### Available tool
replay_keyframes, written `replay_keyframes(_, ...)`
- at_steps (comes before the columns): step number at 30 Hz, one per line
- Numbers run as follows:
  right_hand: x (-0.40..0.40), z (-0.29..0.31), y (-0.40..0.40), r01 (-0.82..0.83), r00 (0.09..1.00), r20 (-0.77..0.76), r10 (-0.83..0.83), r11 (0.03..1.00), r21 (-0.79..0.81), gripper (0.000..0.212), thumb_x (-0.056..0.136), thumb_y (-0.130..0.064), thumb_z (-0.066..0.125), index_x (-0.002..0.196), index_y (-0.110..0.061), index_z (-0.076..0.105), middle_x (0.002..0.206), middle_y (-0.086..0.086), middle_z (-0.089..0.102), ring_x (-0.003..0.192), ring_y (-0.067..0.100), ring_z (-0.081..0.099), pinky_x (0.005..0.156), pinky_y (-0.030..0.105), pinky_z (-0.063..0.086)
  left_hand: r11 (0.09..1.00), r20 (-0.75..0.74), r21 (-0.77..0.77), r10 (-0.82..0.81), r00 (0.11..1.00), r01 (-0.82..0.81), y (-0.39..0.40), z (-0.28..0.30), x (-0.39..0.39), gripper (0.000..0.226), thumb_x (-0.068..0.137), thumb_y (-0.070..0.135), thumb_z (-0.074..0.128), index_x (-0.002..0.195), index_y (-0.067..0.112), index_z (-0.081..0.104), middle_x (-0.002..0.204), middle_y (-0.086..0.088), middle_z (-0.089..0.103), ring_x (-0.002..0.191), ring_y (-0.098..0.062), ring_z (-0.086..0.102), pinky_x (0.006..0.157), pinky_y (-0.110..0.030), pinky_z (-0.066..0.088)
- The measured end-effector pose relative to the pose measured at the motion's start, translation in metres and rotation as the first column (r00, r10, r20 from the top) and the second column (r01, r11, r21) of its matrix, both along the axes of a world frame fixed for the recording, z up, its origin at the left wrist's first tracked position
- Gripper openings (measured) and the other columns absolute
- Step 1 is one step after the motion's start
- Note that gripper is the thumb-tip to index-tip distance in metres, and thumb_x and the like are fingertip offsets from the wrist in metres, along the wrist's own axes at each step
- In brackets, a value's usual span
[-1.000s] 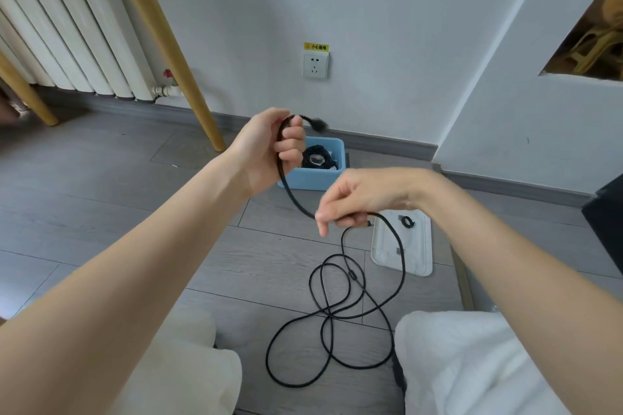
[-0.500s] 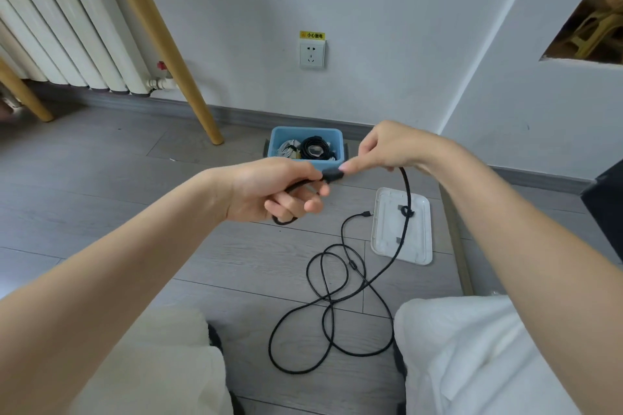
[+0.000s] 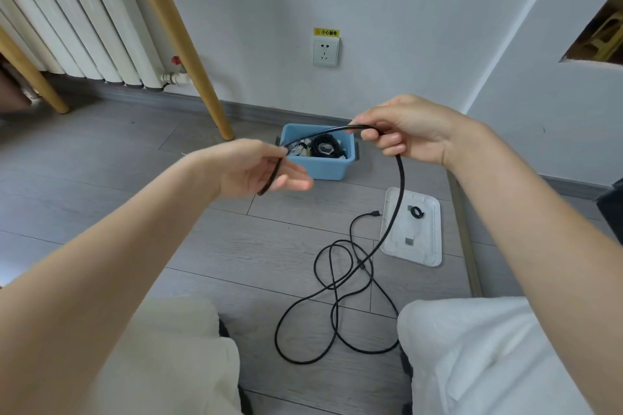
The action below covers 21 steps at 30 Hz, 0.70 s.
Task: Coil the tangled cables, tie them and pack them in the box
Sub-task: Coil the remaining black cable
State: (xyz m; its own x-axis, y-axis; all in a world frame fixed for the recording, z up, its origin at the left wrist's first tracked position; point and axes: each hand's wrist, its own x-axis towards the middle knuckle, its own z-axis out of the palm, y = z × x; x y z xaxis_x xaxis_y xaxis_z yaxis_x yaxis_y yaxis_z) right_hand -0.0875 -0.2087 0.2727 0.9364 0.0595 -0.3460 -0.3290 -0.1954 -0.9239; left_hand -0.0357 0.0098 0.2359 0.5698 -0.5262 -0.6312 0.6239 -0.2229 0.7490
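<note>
A long black cable (image 3: 337, 300) lies in loose tangled loops on the grey floor between my knees. My left hand (image 3: 256, 168) pinches one end of it between thumb and fingers. From there the cable arcs across to my right hand (image 3: 401, 131), which grips it with curled fingers, then hangs down to the floor. Its free plug (image 3: 374, 213) lies beside the lid. Behind my hands by the wall stands the blue box (image 3: 323, 167), holding coiled black and white cables.
The box's white lid (image 3: 413, 229) lies on the floor to the right with a small black tie (image 3: 417, 212) on it. A wooden leg (image 3: 188, 54) stands left of the box, with a radiator (image 3: 67, 17) behind. A wall socket (image 3: 325, 51) sits above the box.
My hands have drawn apart, the right one sliding along the cable to the right, so a longer stretch now spans between them. The view has tilted down a little.
</note>
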Motion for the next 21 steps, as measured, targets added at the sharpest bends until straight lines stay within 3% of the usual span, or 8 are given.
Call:
replay_keyframes(2, 0.000, -0.002, -0.001, 0.000, 1.000, -0.002, 0.000, 0.999, -0.037, 0.020, 0.094, -0.012, 0.050, 0.083, -0.002, 0.064, 0.057, -0.001, 0.044, 0.037, 0.003, 0.025, 0.039, 0.016, 0.016, 0.986, -0.042, -0.140, 0.090, 0.995, -0.095, 0.004, 0.003, 0.005, 0.038, 0.101, 0.019, 0.034, 0.110, -0.011, 0.056, 0.107, -0.025, 0.067, 0.084, -0.029, 0.071, 0.054, -0.017, 0.056)
replay_keyframes(7, -0.005, -0.011, 0.017, -0.129, 0.991, 0.002, 0.131, 0.976, -0.178, 0.033, 0.099, -0.023, 0.044, 0.076, -0.006, 0.061, 0.054, -0.001, 0.039, 0.042, 0.009, 0.030, 0.042, 0.018, 0.026, 0.891, -0.089, -0.355, 0.270, 0.959, -0.284, -0.012, 0.001, 0.008, 0.040, 0.103, 0.020, 0.027, 0.103, -0.008, 0.055, 0.116, -0.025, 0.060, 0.090, -0.036, 0.068, 0.074, -0.032, 0.058)
replay_keyframes(9, -0.008, -0.016, 0.028, -0.186, 0.982, -0.019, 0.187, 0.956, -0.228, 0.041, 0.099, -0.032, 0.040, 0.068, -0.010, 0.054, 0.053, 0.001, 0.039, 0.044, 0.014, 0.038, 0.045, 0.021, 0.036, 0.829, -0.072, -0.410, 0.386, 0.920, -0.380, -0.021, 0.003, 0.010, 0.042, 0.104, 0.021, 0.022, 0.098, -0.005, 0.054, 0.125, -0.023, 0.057, 0.108, -0.035, 0.060, 0.090, -0.044, 0.050)
replay_keyframes(11, -0.010, -0.021, 0.036, -0.238, 0.971, -0.052, 0.232, 0.935, -0.262, 0.049, 0.099, -0.043, 0.035, 0.061, -0.013, 0.044, 0.048, 0.001, 0.039, 0.047, 0.018, 0.047, 0.052, 0.022, 0.045, 0.713, -0.126, -0.509, 0.493, 0.861, -0.483, -0.028, 0.007, 0.012, 0.040, 0.104, 0.018, 0.019, 0.094, -0.002, 0.052, 0.108, -0.021, 0.066, 0.104, -0.029, 0.064, 0.100, -0.051, 0.038)
replay_keyframes(14, -0.012, -0.027, 0.040, -0.324, 0.946, -0.083, 0.313, 0.908, -0.265, 0.055, 0.098, -0.051, 0.028, 0.057, -0.015, 0.033, 0.047, 0.003, 0.030, 0.048, 0.020, 0.042, 0.059, 0.025, 0.047, 0.517, -0.280, -0.654, 0.513, 0.811, -0.552, -0.036, 0.015, 0.010, 0.031, 0.102, 0.011, 0.020, 0.089, 0.003, 0.047, 0.072, -0.017, 0.070, 0.067, -0.023, 0.072, 0.086, -0.053, 0.047)
replay_keyframes(17, -0.013, -0.032, 0.038, -0.388, 0.922, -0.101, 0.375, 0.886, -0.253, 0.057, 0.096, -0.054, 0.029, 0.054, -0.016, 0.029, 0.053, 0.004, 0.022, 0.047, 0.017, 0.027, 0.055, 0.025, 0.040, 0.401, -0.429, -0.713, 0.399, 0.811, -0.575, -0.045, 0.022, 0.005, 0.031, 0.101, 0.008, 0.026, 0.083, 0.000, 0.049, 0.055, -0.012, 0.060, 0.039, -0.015, 0.057, 0.056, -0.033, 0.058)
replay_keyframes(19, -0.015, -0.033, 0.032, -0.434, 0.901, -0.112, 0.420, 0.855, -0.284, 0.058, 0.091, -0.058, 0.035, 0.051, -0.016, 0.028, 0.053, 0.002, 0.022, 0.048, 0.016, 0.024, 0.054, 0.022, 0.036, 0.474, -0.469, -0.712, 0.231, 0.853, -0.519, -0.046, 0.023, 0.005, 0.032, 0.097, 0.004, 0.032, 0.073, -0.002, 0.052, 0.048, -0.008, 0.051, 0.030, -0.008, 0.042, 0.039, -0.020, 0.048)
replay_keyframes(21, -0.018, -0.034, 0.025, -0.475, 0.878, -0.134, 0.459, 0.810, -0.344, 0.057, 0.080, -0.063, 0.044, 0.050, -0.017, 0.028, 0.051, -0.001, 0.024, 0.047, 0.013, 0.024, 0.053, 0.019, 0.033, 0.601, -0.409, -0.746, -0.073, 0.910, -0.287, -0.042, 0.017, 0.004, 0.026, 0.092, 0.000, 0.040, 0.071, -0.005, 0.055, 0.049, -0.010, 0.050, 0.035, -0.007, 0.033, 0.034, -0.019, 0.040)
